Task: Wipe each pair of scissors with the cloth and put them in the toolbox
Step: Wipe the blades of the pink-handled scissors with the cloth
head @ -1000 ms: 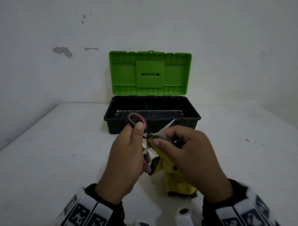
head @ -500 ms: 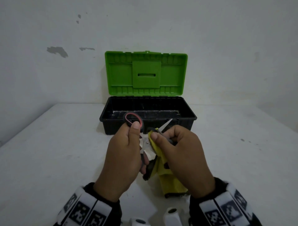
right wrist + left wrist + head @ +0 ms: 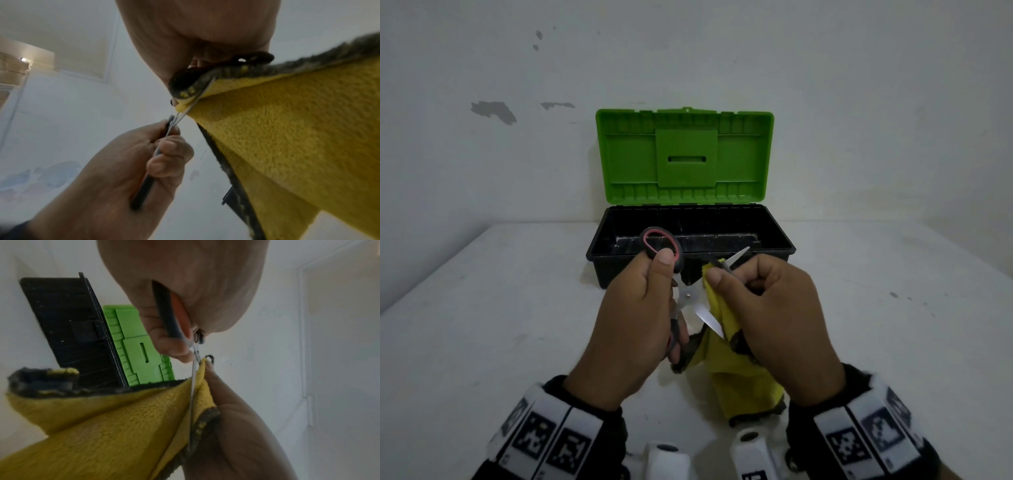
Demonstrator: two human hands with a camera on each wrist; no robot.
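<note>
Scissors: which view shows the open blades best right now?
The head view: the scissors spread open, both blades and the pivot visible, held by the left hand. Both wrist views show one blade edge-on, mostly wrapped in the yellow cloth.

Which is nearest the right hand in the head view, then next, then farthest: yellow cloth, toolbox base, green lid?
From the right hand:
1. Yellow cloth, held in its grip, hanging below it.
2. Toolbox base, on the table just behind the hand.
3. Green lid, upright against the back wall.
</note>
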